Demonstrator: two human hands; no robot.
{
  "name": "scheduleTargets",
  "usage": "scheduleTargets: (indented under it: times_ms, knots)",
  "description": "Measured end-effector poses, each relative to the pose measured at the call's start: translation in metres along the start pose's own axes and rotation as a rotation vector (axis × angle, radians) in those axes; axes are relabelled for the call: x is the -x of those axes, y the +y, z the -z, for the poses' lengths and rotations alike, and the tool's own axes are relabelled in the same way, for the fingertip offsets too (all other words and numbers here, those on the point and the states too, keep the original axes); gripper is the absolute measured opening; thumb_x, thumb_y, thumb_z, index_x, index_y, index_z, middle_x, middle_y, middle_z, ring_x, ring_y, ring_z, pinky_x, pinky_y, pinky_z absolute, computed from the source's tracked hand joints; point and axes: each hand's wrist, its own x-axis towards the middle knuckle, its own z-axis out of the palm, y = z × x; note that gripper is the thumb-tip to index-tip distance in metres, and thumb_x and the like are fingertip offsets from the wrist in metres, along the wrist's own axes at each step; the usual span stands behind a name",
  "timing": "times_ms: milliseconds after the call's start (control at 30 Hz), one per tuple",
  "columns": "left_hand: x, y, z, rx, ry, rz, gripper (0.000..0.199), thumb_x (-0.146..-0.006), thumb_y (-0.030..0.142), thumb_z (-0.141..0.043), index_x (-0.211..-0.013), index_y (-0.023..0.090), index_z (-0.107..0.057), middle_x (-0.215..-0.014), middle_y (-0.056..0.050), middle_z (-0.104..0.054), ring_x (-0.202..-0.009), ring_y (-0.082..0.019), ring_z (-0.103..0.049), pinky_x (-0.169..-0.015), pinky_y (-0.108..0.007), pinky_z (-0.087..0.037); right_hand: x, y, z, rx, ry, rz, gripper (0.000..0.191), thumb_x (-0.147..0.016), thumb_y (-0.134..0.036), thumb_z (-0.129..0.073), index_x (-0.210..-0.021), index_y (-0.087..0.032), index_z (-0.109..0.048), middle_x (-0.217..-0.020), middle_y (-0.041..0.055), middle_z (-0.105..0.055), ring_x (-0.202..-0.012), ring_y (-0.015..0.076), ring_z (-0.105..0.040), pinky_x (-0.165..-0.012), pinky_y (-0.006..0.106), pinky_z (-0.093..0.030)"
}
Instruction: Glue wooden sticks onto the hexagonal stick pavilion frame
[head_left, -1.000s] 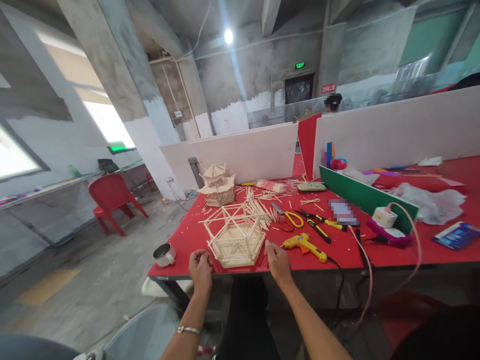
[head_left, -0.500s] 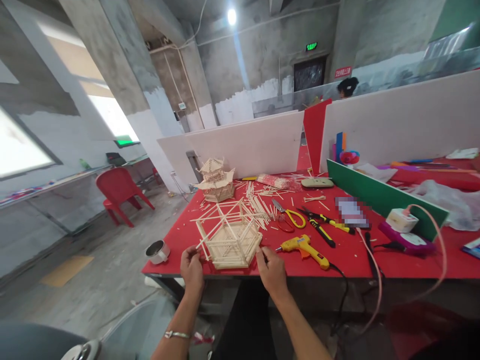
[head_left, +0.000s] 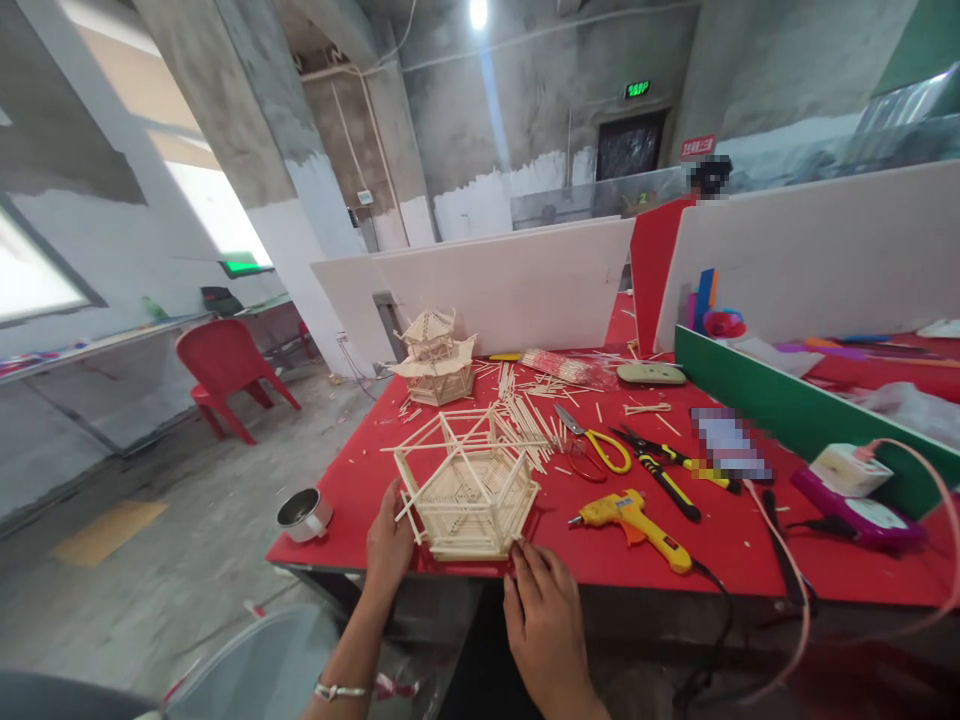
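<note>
At the near edge of the red table [head_left: 349,490], two bare hands sit at a hexagonal stick frame [head_left: 465,497]. Right hand [head_left: 546,620]: palm down, fingers slightly bent and close together, tips at the frame's lower front-right corner; can't tell if it grips. Left hand [head_left: 390,540]: half-curled at the frame's left side, fingers partly hidden behind sticks; can't tell how firmly it holds, if at all. Frame rests on the table, base down, open rails on top. White mug [head_left: 304,515] stands left of it, near the table edge. Yellow glue gun [head_left: 634,522] lies to the right, nozzle toward the frame. Beyond that, pliers [head_left: 667,485] and yellow-handled scissors [head_left: 604,445], blades open or shut unclear. Loose sticks [head_left: 525,425] scatter just behind the frame. Farther back, a tiered stick pagoda [head_left: 433,375], then white partition boards [head_left: 510,285]. Behind the boards, a person's head [head_left: 709,178], pixelated.
</note>
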Motion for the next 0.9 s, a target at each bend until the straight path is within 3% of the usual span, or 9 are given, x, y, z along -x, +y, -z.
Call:
scheduleTargets:
  times_ms: [100, 267, 400, 533, 733, 900]
  knots:
    - [0.001, -0.003, -0.001, 0.024, -0.082, 0.033, 0.042, -0.07, 0.021, -0.063, -0.111, 0.024, -0.068, -0.095, -0.005, -0.077, -0.092, -0.025, -0.071, -0.08, -0.034, -0.054, 0.001, -0.005, -0.004, 0.096, -0.042, 0.002, 0.042, -0.093, -0.031, -0.055, -0.13, -0.012, -0.061, -0.127, 0.0142, -0.066, -0.113, 0.0312, -0.057, -0.095, 0.047, -0.045]
    - [0.001, -0.008, 0.0, 0.033, -0.049, 0.055, 0.05, -0.067, 0.014, -0.059, -0.115, 0.024, -0.065, -0.099, -0.005, -0.077, -0.099, -0.025, -0.071, -0.085, -0.034, -0.053, -0.009, -0.003, -0.007, 0.159, -0.122, -0.056, 0.046, -0.093, -0.037, -0.054, -0.132, -0.013, -0.06, -0.13, 0.0136, -0.065, -0.115, 0.0328, -0.056, -0.093, 0.048, -0.044]
    - [0.006, -0.014, 0.005, -0.019, -0.019, 0.009, 0.05, -0.068, 0.016, -0.057, -0.117, 0.023, -0.066, -0.091, -0.004, -0.077, -0.092, -0.024, -0.071, -0.086, -0.035, -0.052, -0.017, 0.0, -0.012, 0.183, -0.16, -0.119, 0.05, -0.095, -0.04, -0.049, -0.136, -0.014, -0.057, -0.134, 0.0143, -0.062, -0.12, 0.0349, -0.054, -0.093, 0.049, -0.045]
    - [0.014, -0.018, 0.008, -0.079, 0.002, -0.073, 0.047, -0.07, 0.02, -0.056, -0.116, 0.023, -0.067, -0.086, -0.005, -0.077, -0.085, -0.025, -0.071, -0.083, -0.036, -0.054, -0.017, 0.002, -0.018, 0.186, -0.153, -0.135, 0.051, -0.096, -0.038, -0.047, -0.139, -0.01, -0.054, -0.14, 0.0168, -0.057, -0.127, 0.0345, -0.051, -0.099, 0.048, -0.044]
    - [0.022, -0.026, 0.006, -0.222, 0.024, -0.161, 0.047, -0.076, 0.024, -0.054, -0.121, 0.019, -0.066, -0.104, -0.011, -0.076, -0.1, -0.029, -0.07, -0.093, -0.042, -0.051, -0.009, 0.005, -0.018, 0.164, -0.063, -0.089, 0.053, -0.098, -0.039, -0.044, -0.138, -0.005, -0.052, -0.139, 0.0189, -0.057, -0.127, 0.0324, -0.051, -0.102, 0.045, -0.045]
    - [0.022, -0.028, 0.005, -0.266, 0.024, -0.179, 0.048, -0.074, 0.022, -0.053, -0.12, 0.021, -0.067, -0.104, -0.01, -0.076, -0.1, -0.029, -0.069, -0.093, -0.042, -0.051, -0.004, -0.001, -0.006, 0.172, -0.071, -0.041, 0.047, -0.098, -0.035, -0.046, -0.136, -0.011, -0.055, -0.135, 0.0154, -0.061, -0.121, 0.0307, -0.056, -0.099, 0.047, -0.045]
